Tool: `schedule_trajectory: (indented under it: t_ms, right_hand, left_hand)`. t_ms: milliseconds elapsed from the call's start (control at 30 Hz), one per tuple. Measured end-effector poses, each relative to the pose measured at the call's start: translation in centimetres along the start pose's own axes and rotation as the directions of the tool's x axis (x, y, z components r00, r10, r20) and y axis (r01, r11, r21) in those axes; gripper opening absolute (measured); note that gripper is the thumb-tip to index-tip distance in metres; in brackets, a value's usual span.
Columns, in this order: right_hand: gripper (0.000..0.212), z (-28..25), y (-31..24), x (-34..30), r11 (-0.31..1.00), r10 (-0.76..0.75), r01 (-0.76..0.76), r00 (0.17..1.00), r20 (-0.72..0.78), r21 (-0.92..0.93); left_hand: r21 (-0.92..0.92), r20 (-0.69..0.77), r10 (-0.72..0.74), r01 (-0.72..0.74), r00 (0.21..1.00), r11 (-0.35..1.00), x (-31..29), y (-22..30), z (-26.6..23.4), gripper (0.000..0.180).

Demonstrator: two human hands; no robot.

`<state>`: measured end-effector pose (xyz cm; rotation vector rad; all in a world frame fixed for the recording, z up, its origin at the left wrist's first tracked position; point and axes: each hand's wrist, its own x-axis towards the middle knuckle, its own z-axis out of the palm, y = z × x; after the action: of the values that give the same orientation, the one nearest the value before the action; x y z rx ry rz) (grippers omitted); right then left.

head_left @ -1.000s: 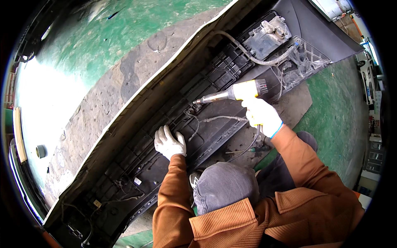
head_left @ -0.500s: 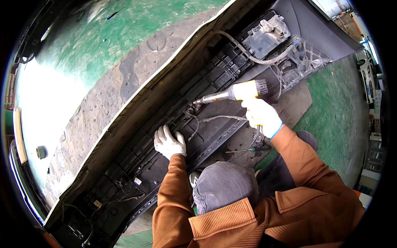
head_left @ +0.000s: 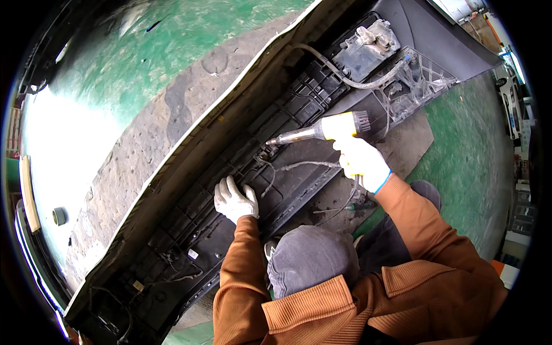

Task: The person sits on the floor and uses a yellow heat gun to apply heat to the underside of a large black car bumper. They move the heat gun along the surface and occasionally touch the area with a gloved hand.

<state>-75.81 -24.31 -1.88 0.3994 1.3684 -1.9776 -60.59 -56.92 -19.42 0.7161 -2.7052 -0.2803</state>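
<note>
A long car bumper [head_left: 299, 188] lies inner side up, running from lower left to upper right, its black lining crossed by ribs and wiring. My right hand [head_left: 363, 164], in a white glove, is closed round the grip of a yellow hot-air gun [head_left: 339, 125]. The gun's long metal nozzle points left, its tip over a small bracket [head_left: 267, 154] at mid-bumper; I cannot tell whether they touch. White-gloved too, my left hand [head_left: 236, 200] rests palm down on the ribbed lining, fingers spread, holding nothing. A wiring harness [head_left: 307, 164] runs across the lining between my hands.
A dark module [head_left: 368, 52] and a grey lattice bracket [head_left: 417, 80] sit at the bumper's upper right. A green-handled screwdriver [head_left: 361, 206] lies near my right knee. Stained cardboard [head_left: 144, 138] covers part of the green floor. A tape roll [head_left: 59, 216] stands at far left.
The whole view has turned very slightly. Both hands keep their places, and the gun stays over the same part of the bumper.
</note>
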Motion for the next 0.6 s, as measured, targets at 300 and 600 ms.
schedule_trajectory:
  t_ms: [300, 600]
  right_hand:
    - [0.04, 1.8, 0.4, -4.3, 0.998, -0.021, 0.028, 0.99, -0.139, 0.048]
    - [0.019, 3.9, 4.5, -6.2, 0.934, 0.139, -0.017, 0.938, -0.319, 0.356]
  left_hand:
    - [-0.021, -0.03, 0.036, -0.037, 0.999, 0.999, 0.1, -0.2, 0.1, 0.064]
    - [0.039, -0.013, 0.068, -0.067, 0.998, 0.997, -0.2, -0.1, 0.6, 0.067]
